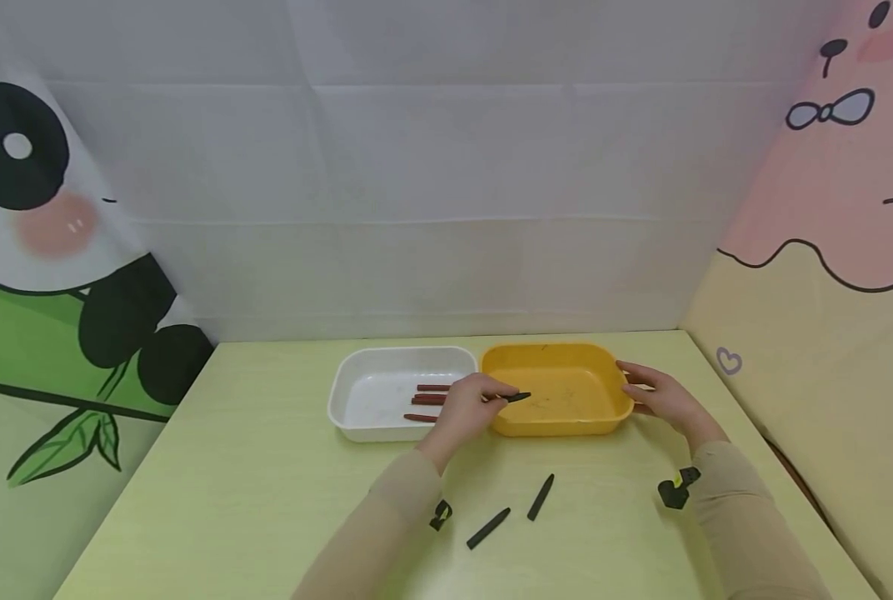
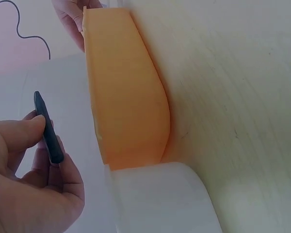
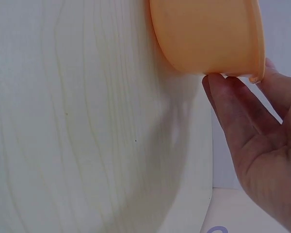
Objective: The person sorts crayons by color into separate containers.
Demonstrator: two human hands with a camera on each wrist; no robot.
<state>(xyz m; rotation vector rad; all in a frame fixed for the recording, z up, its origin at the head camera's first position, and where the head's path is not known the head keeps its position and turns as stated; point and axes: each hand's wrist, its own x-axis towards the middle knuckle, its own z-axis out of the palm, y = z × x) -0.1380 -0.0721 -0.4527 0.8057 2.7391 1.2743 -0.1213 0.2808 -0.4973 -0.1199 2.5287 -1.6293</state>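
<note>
White cloth (image 1: pixel 446 167) backs pale table (image 1: pixel 251 508); left fingers (image 2: pixel 71 177) hold crayon (image 2: pixel 51 142), right fingers (image 3: pixel 229 107) yellow tray (image 1: pixel 555 396).

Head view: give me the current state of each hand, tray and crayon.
Left hand: pinching a black crayon
Held crayon: raised, off the table
Right hand: holding the yellow tray's right end
Yellow tray: upright, beside the white tray
White tray: upright, with red-brown crayons in it
Red-brown crayons: lying, partly hidden by the left hand
Two other black crayons: lying on the table
</note>
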